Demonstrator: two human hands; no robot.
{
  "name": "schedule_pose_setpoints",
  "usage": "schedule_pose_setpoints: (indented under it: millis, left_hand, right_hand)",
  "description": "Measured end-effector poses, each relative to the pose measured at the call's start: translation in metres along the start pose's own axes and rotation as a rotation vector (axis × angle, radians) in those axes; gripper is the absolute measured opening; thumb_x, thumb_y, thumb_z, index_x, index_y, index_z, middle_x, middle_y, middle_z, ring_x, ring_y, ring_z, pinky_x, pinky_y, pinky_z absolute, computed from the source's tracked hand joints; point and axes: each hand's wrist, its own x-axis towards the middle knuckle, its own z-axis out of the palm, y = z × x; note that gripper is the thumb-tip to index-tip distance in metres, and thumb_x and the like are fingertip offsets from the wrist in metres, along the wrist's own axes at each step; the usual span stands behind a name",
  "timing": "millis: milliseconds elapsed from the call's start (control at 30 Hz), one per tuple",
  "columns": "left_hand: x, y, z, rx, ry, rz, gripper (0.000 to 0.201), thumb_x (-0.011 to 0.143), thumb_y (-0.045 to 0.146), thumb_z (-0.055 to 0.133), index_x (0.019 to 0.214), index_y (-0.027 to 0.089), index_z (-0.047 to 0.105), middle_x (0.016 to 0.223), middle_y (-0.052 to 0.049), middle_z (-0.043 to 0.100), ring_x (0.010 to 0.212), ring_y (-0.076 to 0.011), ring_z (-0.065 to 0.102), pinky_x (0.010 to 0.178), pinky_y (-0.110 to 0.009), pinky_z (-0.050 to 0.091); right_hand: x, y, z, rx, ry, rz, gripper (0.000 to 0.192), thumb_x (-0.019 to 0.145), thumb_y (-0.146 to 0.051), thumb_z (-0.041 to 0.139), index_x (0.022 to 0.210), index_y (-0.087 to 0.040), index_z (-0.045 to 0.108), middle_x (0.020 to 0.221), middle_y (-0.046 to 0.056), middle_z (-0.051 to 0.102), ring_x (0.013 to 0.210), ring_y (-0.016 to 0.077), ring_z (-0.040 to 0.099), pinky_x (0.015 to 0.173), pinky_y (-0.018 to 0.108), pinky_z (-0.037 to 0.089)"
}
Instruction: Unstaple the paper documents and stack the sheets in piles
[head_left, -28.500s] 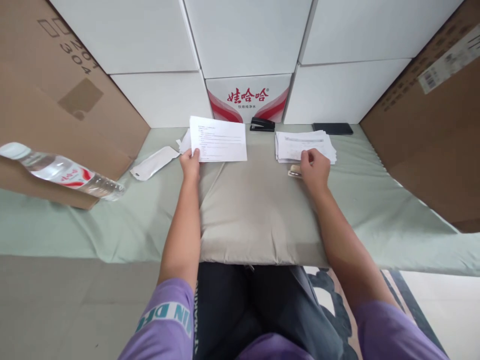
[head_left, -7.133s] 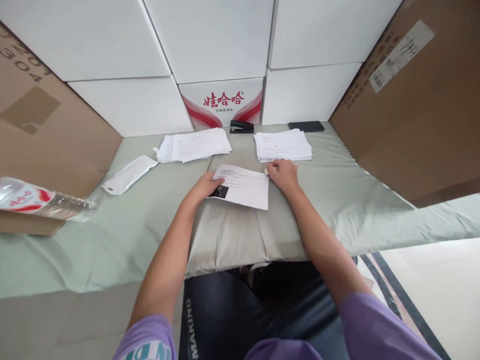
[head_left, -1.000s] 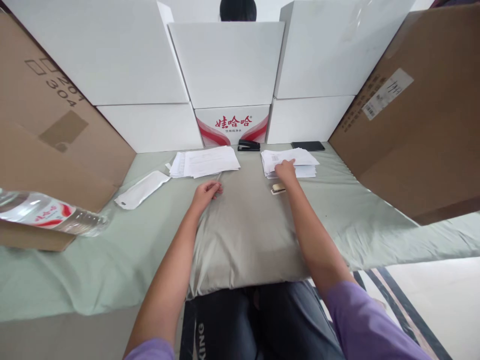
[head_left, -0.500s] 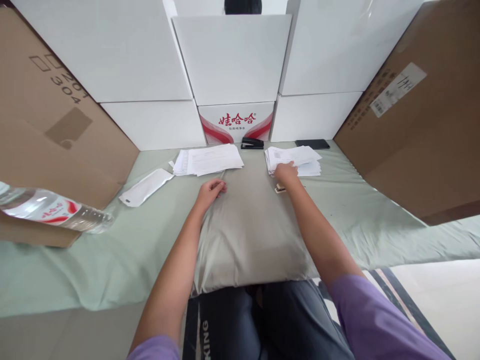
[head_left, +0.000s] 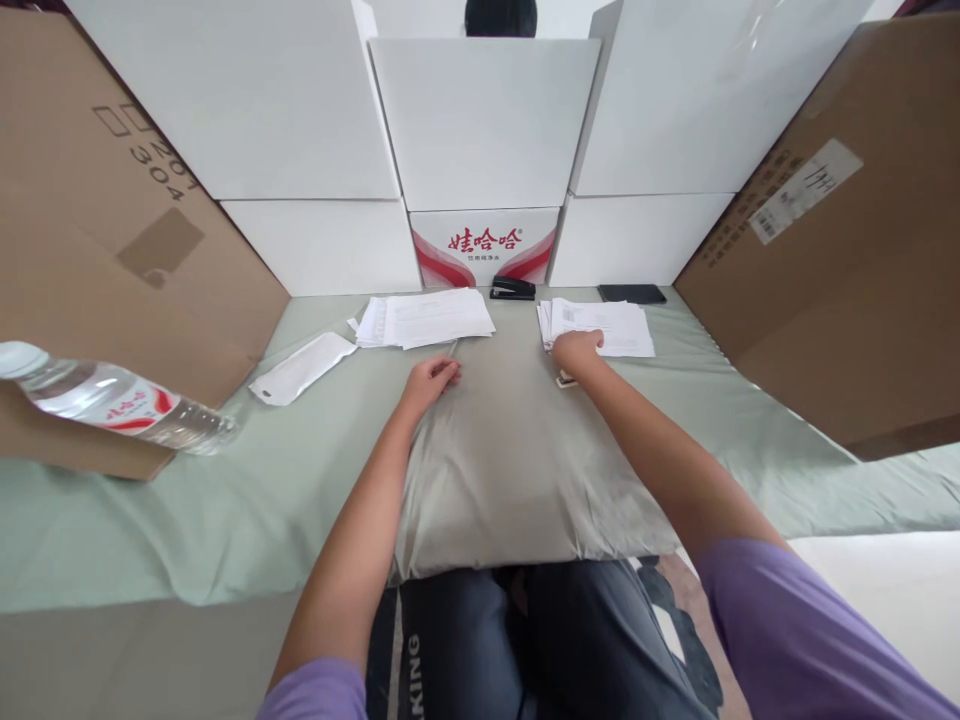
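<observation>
I see the left pile of paper (head_left: 427,318), the left hand (head_left: 430,380) just nearer with its fingers curled together, then a stapler (head_left: 513,289) farther back. The right hand (head_left: 576,352) covers the right pile's (head_left: 619,328) near-left corner (gripping or not, I can't tell); a phone (head_left: 632,294) lies beyond.

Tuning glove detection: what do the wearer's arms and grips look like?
Left sleeve and right sleeve: short, purple, no lettering on the parts in view. Left forearm and right forearm: bare, no cables. Left grip and right grip: bare human hands, no gloves; no watch or bracelet visible.
</observation>
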Motion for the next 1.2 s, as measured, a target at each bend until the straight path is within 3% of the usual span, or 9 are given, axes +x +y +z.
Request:
schedule_pose_setpoints:
  millis: [67, 167, 233, 333, 467, 633, 867, 1033, 1200]
  left_hand:
    - [0.001, 0.0, 0.0, 0.004, 0.004, -0.003, 0.032, 0.082, 0.047, 0.066, 0.09, 0.017, 0.071, 0.082, -0.008, 0.073, 0.069, -0.0162, 0.066, 0.052, -0.023, 0.044]
    - [0.002, 0.001, 0.0, -0.033, 0.017, -0.009, 0.03, 0.081, 0.044, 0.066, 0.092, 0.016, 0.07, 0.08, -0.007, 0.072, 0.065, -0.0149, 0.065, 0.049, -0.023, 0.043]
    - [0.003, 0.0, -0.001, -0.086, 0.027, -0.009, 0.031, 0.081, 0.042, 0.066, 0.097, 0.016, 0.069, 0.079, -0.006, 0.071, 0.063, -0.0142, 0.064, 0.048, -0.022, 0.042]
    - [0.004, 0.001, -0.003, -0.135, 0.036, -0.005, 0.03, 0.082, 0.041, 0.066, 0.099, 0.016, 0.068, 0.078, -0.005, 0.07, 0.061, -0.0133, 0.062, 0.046, -0.021, 0.042]
    - [0.004, 0.002, -0.003, -0.115, 0.033, -0.005, 0.028, 0.083, 0.039, 0.066, 0.099, 0.016, 0.069, 0.077, -0.004, 0.07, 0.062, -0.0125, 0.062, 0.047, -0.021, 0.043]
    - [0.005, 0.001, -0.002, -0.136, 0.034, -0.006, 0.023, 0.085, 0.034, 0.064, 0.099, 0.016, 0.069, 0.079, -0.005, 0.07, 0.062, -0.0123, 0.062, 0.046, -0.02, 0.042]
    - [0.005, 0.0, -0.003, -0.133, 0.043, 0.003, 0.022, 0.087, 0.036, 0.063, 0.096, 0.017, 0.069, 0.079, -0.004, 0.07, 0.063, -0.0127, 0.064, 0.046, -0.02, 0.042]
    - [0.005, 0.002, -0.003, -0.119, 0.043, -0.02, 0.023, 0.087, 0.038, 0.063, 0.094, 0.017, 0.069, 0.078, -0.004, 0.069, 0.062, -0.0127, 0.062, 0.045, -0.02, 0.042]
    - [0.002, 0.005, -0.003, -0.098, 0.041, -0.019, 0.024, 0.086, 0.04, 0.064, 0.093, 0.017, 0.068, 0.078, -0.004, 0.069, 0.063, -0.0126, 0.061, 0.047, -0.021, 0.043]
  right_hand:
    - [-0.004, -0.001, -0.002, 0.053, 0.042, -0.005, 0.047, 0.076, -0.027, 0.074, 0.122, -0.017, 0.072, 0.126, 0.021, 0.067, 0.12, 0.0416, 0.06, 0.095, 0.055, 0.041]
    - [-0.018, -0.015, -0.006, 0.19, 0.295, -0.02, 0.048, 0.083, -0.021, 0.067, 0.129, -0.01, 0.066, 0.13, 0.026, 0.063, 0.126, 0.0405, 0.055, 0.097, 0.05, 0.04]
    - [-0.028, -0.033, -0.008, 0.269, 0.493, -0.139, 0.042, 0.088, -0.015, 0.056, 0.128, -0.008, 0.065, 0.129, 0.025, 0.063, 0.128, 0.0383, 0.052, 0.098, 0.047, 0.039]
    - [-0.034, -0.068, -0.009, 0.326, 0.616, -0.424, 0.049, 0.089, -0.008, 0.046, 0.136, -0.014, 0.059, 0.139, 0.021, 0.058, 0.132, 0.0369, 0.046, 0.101, 0.05, 0.037]
    - [-0.016, -0.102, -0.008, 0.288, 0.611, -0.598, 0.06, 0.095, -0.014, 0.043, 0.153, -0.024, 0.043, 0.163, 0.014, 0.035, 0.146, 0.0381, 0.029, 0.111, 0.059, 0.024]
    - [0.007, -0.116, 0.002, 0.412, 0.722, -0.619, 0.043, 0.101, -0.022, 0.035, 0.13, -0.025, 0.067, 0.146, 0.012, 0.057, 0.132, 0.0341, 0.042, 0.105, 0.056, 0.028]
    - [-0.001, -0.117, 0.022, 0.645, 0.783, -0.599, 0.038, 0.099, -0.027, 0.042, 0.115, -0.021, 0.076, 0.134, 0.012, 0.067, 0.118, 0.0335, 0.047, 0.095, 0.049, 0.035]
    - [0.017, -0.109, 0.029, 0.834, 0.727, -0.693, 0.063, 0.08, -0.014, 0.051, 0.143, -0.013, 0.058, 0.14, 0.016, 0.06, 0.123, 0.0319, 0.048, 0.106, 0.048, 0.037]
    - [0.033, -0.089, 0.032, 0.947, 0.676, -0.561, 0.07, 0.073, -0.016, 0.051, 0.143, -0.008, 0.054, 0.131, 0.02, 0.063, 0.12, 0.034, 0.051, 0.108, 0.051, 0.037]
